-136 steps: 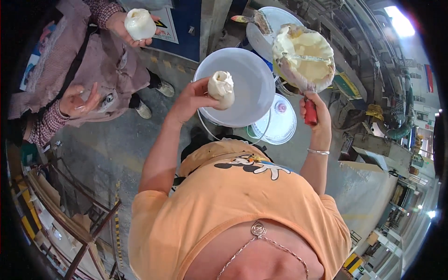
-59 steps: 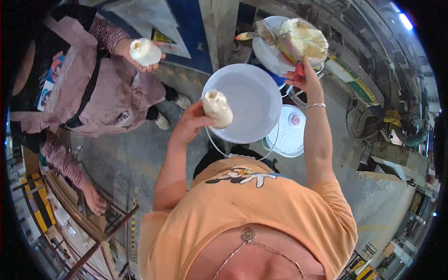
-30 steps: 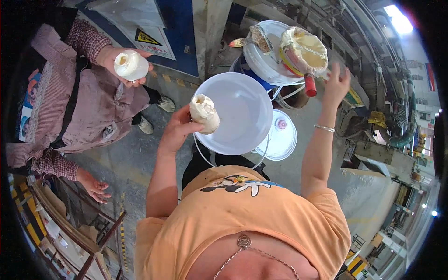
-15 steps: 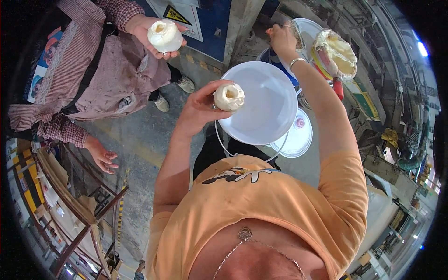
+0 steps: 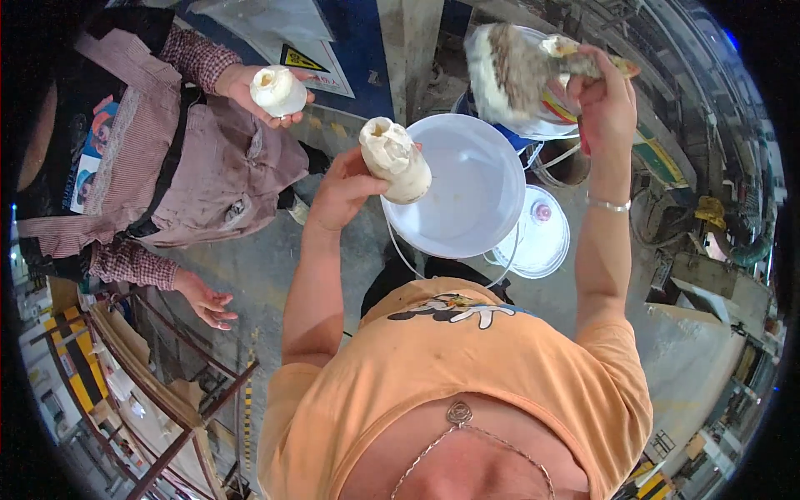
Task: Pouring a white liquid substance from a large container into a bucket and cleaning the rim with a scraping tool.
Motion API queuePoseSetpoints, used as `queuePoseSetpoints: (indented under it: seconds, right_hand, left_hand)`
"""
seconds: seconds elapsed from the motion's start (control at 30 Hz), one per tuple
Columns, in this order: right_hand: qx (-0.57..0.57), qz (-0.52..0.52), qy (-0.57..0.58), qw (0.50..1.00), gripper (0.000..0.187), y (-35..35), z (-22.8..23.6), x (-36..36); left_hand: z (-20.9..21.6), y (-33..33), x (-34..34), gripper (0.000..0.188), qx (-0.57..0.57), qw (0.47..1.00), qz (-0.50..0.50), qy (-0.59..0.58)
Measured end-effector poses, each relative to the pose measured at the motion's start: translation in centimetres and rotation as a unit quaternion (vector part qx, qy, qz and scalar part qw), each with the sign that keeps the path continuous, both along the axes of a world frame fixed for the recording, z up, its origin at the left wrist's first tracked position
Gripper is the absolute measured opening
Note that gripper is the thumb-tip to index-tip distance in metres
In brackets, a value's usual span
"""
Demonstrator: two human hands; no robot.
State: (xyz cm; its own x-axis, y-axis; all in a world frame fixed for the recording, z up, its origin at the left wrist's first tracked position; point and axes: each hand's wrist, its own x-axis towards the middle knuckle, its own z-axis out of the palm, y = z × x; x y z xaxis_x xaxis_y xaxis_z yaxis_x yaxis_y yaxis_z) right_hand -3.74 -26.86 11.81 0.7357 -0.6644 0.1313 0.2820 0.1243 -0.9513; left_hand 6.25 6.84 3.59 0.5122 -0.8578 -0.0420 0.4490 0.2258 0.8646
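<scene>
Above the white bucket (image 5: 454, 196), the left hand (image 5: 346, 187) clasps a cream lump (image 5: 396, 160) (keep it over the rim); the right hand (image 5: 604, 100) grips a loaded trowel (image 5: 521, 71), best held level.

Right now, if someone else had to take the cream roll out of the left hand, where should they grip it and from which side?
Probably the upper half of the cream roll, coming from above. The left hand wraps its lower part from the left, the roll stands near upright, and its top end sticks free beside the white bucket.
</scene>
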Motion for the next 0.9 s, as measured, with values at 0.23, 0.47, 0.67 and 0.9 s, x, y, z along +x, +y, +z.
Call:
queuePoseSetpoints:
  seconds: [0.23,0.47,0.67,0.9]
  right_hand:
    - [0.06,0.089,-0.033,0.994,0.028,5.0,0.4,-5.3]
    - [0.076,0.092,-0.043,0.992,0.027,4.7,0.5,-7.9]
    - [0.08,0.081,-0.054,0.992,0.026,5.4,1.0,-9.1]
    - [0.063,0.084,-0.078,0.991,0.028,6.0,1.2,-9.9]
  left_hand:
    - [1.3,-1.6,-0.1,0.066,-0.009,0.986,-0.163,-0.017]
    - [2.2,-2.6,-1.5,0.069,0.038,0.983,-0.182,-0.01]
    - [2.6,-2.8,-2.3,0.063,0.079,0.982,-0.165,-0.037]
    - [1.8,-3.1,-2.4,0.056,0.069,0.986,-0.143,-0.053]
